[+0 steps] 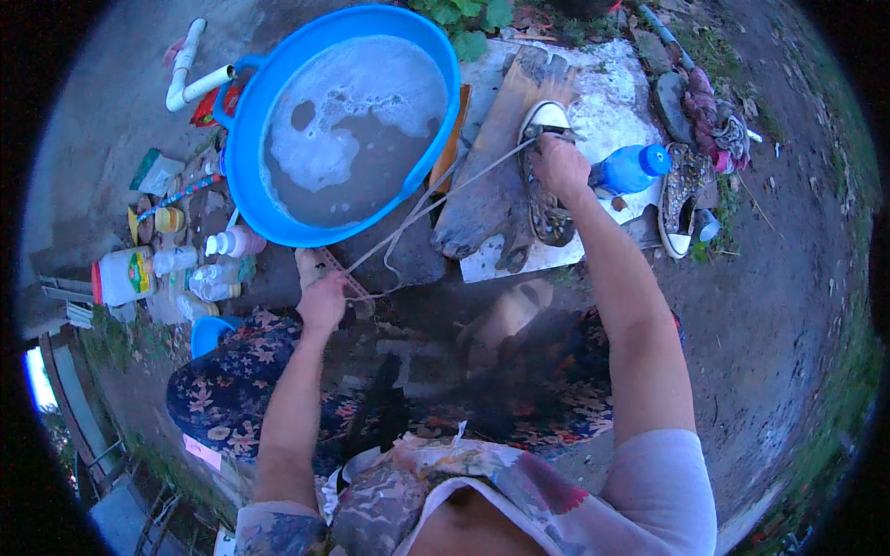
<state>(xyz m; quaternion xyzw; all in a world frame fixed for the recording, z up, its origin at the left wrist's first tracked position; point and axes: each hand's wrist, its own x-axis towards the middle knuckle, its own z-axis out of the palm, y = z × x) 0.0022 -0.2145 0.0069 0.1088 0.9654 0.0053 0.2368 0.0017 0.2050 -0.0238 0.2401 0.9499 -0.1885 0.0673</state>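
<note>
A patterned canvas sneaker [553, 222] with a white toe cap lies on a weathered wooden board, its toe pointing away from me. My right hand [562, 170] is closed over its upper near the toe; the fingertips are partly hidden. From there a long pale shoelace [441, 199] stretches taut down to the left. Its other end is in my left hand [322, 298], a closed fist just below the basin's near rim. A loose length of lace sags beneath the taut stretch. The matching sneaker [680, 208] rests farther right, apart from both hands.
A big blue basin [243, 171] holds murky, foamy water. Right of the held sneaker stands a blue bottle [623, 171]. The wooden board [487, 176] lies over a white slab [616, 88]. Several bottles and a tub [125, 276] line the left; a white pipe [185, 79] juts behind.
</note>
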